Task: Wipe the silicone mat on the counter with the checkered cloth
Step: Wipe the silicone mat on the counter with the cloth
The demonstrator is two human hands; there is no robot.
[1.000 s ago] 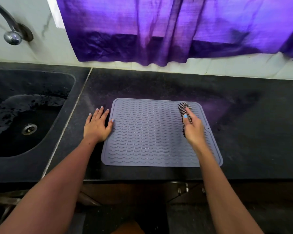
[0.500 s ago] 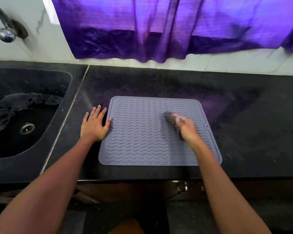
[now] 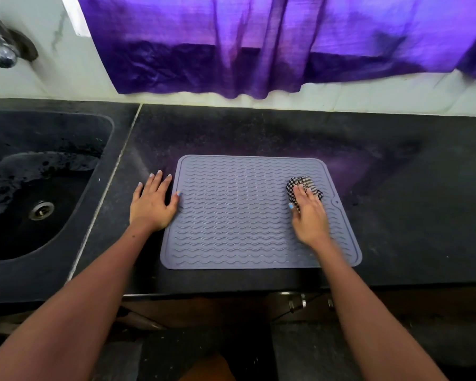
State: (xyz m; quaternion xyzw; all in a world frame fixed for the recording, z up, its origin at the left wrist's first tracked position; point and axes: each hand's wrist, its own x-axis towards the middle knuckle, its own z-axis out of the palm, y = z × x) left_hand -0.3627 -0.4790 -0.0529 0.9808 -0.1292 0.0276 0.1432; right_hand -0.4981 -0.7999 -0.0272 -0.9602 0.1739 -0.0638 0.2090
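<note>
The person is wiping the silicone mat (image 3: 248, 213), which is lying flat on the dark table (image 3: 396, 188) between and under the two hands. The right hand (image 3: 309, 215) is pressing the bunched checkered cloth (image 3: 302, 185) onto the mat's ribbed surface; the fingers are lying over the wad with the thumb tucked against its near side, so the cloth is looking held as well as pushed, with most of it poking out beyond the fingertips. The left hand (image 3: 153, 202) is lying flat and relaxed, grasping nothing, with its palm on the table just beside the mat's edge and its thumb touching that edge, apparently bracing the mat against sliding.

To do this stroke well, the right hand is probably best keeping even downward pressure and running the cloth along the wavy ridges, so that the fabric is getting into the grooves and not skating over the crests. Since the wad is small, overlapping passes are likely needed to cover the whole mat, including the raised border on the far side of the right hand. The left hand's brace is worth holding firm, as a thin mat may creep or buckle under a hard push.
</note>
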